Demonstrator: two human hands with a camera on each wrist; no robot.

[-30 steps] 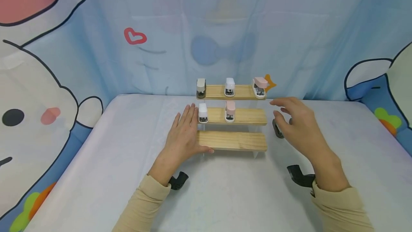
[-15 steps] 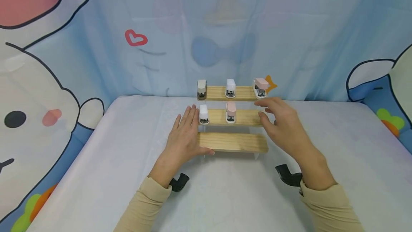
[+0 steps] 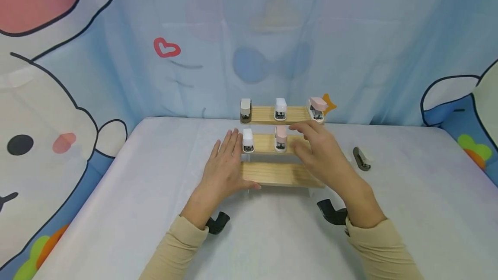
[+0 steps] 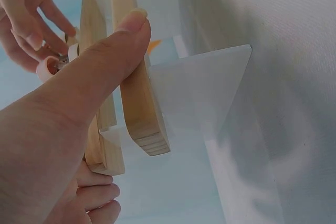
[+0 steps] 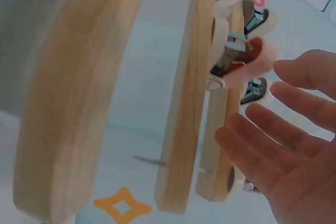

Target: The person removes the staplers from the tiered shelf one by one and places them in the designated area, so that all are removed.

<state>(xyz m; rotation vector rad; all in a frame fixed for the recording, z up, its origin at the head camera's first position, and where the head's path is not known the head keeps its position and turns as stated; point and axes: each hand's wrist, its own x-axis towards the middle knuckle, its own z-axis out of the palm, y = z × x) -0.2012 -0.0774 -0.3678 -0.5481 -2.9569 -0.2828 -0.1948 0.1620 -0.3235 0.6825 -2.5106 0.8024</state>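
A three-tier wooden display rack [image 3: 282, 173] stands on the table. My left hand [image 3: 222, 167] rests along its left end with straight fingers, its thumb [image 4: 105, 61] lying over the lowest board. On the middle board sit a white mini stapler [image 3: 247, 140] and a pink mini stapler [image 3: 280, 137]. My right hand [image 3: 320, 152] hovers at that board's right part, fingers spread and holding nothing. In the right wrist view its fingertips are close to the pink stapler [image 5: 252, 66]. The top board carries a grey stapler [image 3: 245, 109], a white stapler [image 3: 280, 108] and a pink stapler [image 3: 317, 108].
A grey-and-white stapler [image 3: 362, 159] lies on the white-covered table [image 3: 272, 237], right of the rack. Clear side supports [image 4: 205, 82] hold up the boards. Behind hangs a blue cartoon curtain [image 3: 194, 85]. Each wrist wears a black mount [image 3: 332, 213].
My right hand has moved left, from over the grey-and-white stapler to beside the pink stapler on the middle board, leaving that grey-and-white stapler exposed on the table. My left hand stays on the rack.
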